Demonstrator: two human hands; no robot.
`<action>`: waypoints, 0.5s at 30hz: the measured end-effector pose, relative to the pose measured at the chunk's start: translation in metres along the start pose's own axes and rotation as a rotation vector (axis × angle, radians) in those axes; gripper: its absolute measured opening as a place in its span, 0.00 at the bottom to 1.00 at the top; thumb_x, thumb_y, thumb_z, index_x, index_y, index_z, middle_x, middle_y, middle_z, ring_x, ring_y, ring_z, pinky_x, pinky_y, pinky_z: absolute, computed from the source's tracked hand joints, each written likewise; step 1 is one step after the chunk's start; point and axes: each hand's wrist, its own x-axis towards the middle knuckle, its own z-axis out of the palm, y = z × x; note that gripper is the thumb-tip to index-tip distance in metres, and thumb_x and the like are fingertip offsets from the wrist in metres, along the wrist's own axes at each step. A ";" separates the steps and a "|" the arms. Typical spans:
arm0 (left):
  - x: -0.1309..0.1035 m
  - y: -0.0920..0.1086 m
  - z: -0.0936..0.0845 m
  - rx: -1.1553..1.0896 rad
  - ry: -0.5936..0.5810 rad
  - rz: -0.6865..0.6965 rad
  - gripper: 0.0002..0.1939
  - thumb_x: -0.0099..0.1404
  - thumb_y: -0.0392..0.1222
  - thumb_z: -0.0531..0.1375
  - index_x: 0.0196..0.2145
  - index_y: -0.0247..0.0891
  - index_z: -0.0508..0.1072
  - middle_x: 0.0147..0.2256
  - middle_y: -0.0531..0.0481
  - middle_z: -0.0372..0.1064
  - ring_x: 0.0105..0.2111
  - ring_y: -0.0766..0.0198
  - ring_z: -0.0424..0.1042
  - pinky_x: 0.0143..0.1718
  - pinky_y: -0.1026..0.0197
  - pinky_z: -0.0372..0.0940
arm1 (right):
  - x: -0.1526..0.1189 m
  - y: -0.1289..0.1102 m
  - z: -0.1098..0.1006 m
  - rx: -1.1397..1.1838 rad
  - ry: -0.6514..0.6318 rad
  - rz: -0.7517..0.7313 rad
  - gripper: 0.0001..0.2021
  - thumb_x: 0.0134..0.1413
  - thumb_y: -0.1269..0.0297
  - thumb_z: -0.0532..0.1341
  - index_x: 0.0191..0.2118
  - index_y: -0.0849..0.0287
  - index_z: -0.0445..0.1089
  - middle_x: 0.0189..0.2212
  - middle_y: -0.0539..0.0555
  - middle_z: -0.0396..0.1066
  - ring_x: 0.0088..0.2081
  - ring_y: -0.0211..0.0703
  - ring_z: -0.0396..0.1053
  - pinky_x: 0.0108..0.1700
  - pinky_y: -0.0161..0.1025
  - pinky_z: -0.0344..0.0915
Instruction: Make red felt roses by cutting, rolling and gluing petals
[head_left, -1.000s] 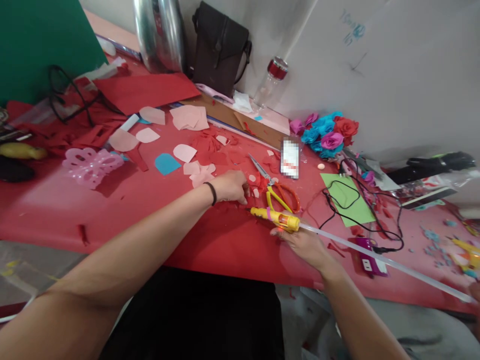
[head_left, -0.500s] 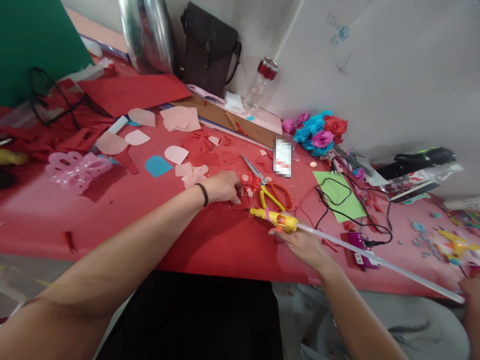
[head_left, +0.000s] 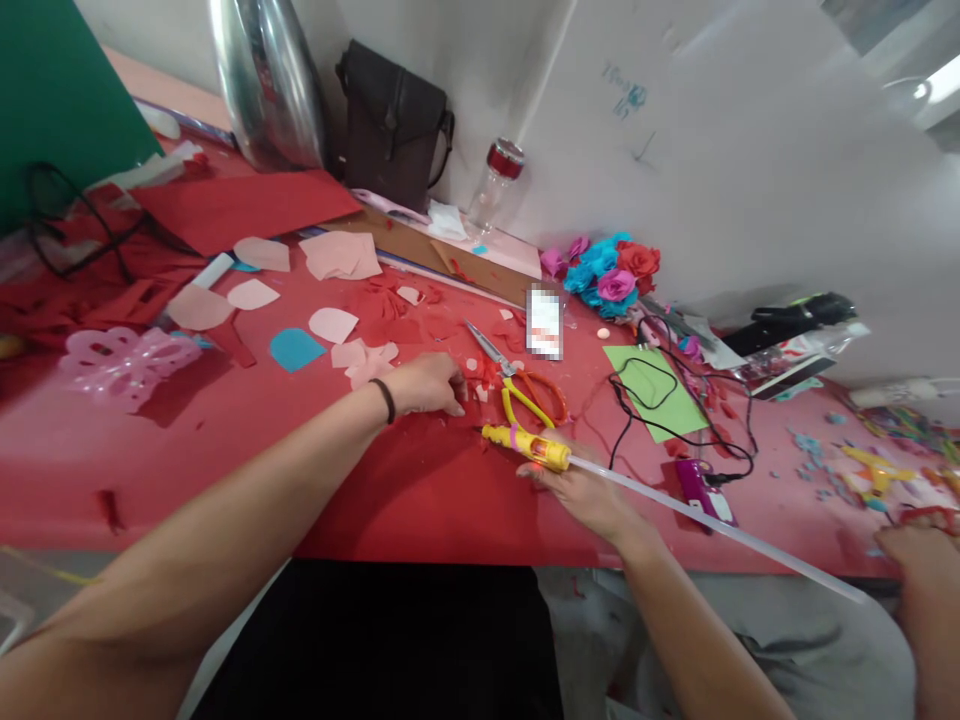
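Note:
A yellow glue gun (head_left: pixel 536 450) lies in my right hand (head_left: pixel 577 490), whose fingers are closed round it. From its back end a long whitish glue stick (head_left: pixel 720 525) runs to the lower right. The dark nozzle points left, toward my left hand (head_left: pixel 433 385). That hand is low over red paper scraps, its fingers bent and pressed together; what lies between them is too small to make out. Just beyond the glue gun is a pair of scissors (head_left: pixel 517 385) with yellow and orange handles and slightly parted blades. Pale pink paper petals (head_left: pixel 364 358) lie left of my left hand.
A blue paper petal (head_left: pixel 298 350) and a pink plastic ornament (head_left: pixel 131 362) are at left. Paper flowers (head_left: pixel 619 275), a bottle (head_left: pixel 491 190) and a bag (head_left: pixel 390 125) stand along the wall. Black cables cross green paper (head_left: pixel 652 390). Another person's hand (head_left: pixel 919 545) is at far right.
The whole view has shifted, so most things appear further left and slightly lower. Both hands keep nearly the same places over the table, the glue gun still in my right hand.

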 end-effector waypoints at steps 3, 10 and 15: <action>0.000 -0.001 0.001 -0.024 0.007 0.007 0.05 0.45 0.36 0.61 0.25 0.36 0.73 0.21 0.53 0.69 0.24 0.66 0.66 0.25 0.67 0.57 | -0.001 -0.005 -0.001 0.051 0.008 0.091 0.17 0.60 0.49 0.52 0.35 0.54 0.72 0.32 0.54 0.72 0.34 0.46 0.71 0.34 0.41 0.67; -0.004 -0.002 -0.006 -0.262 0.083 0.037 0.04 0.42 0.37 0.63 0.20 0.38 0.72 0.21 0.54 0.70 0.26 0.64 0.67 0.29 0.65 0.59 | -0.006 -0.012 -0.021 0.106 0.010 0.193 0.12 0.56 0.51 0.57 0.33 0.54 0.67 0.29 0.50 0.70 0.31 0.44 0.69 0.33 0.39 0.64; -0.012 -0.002 -0.021 -0.573 0.173 0.028 0.09 0.43 0.43 0.65 0.23 0.38 0.72 0.22 0.54 0.69 0.24 0.68 0.63 0.25 0.65 0.55 | -0.016 0.030 -0.048 -0.049 0.134 0.210 0.11 0.56 0.55 0.57 0.40 0.55 0.64 0.34 0.53 0.70 0.33 0.45 0.69 0.35 0.39 0.64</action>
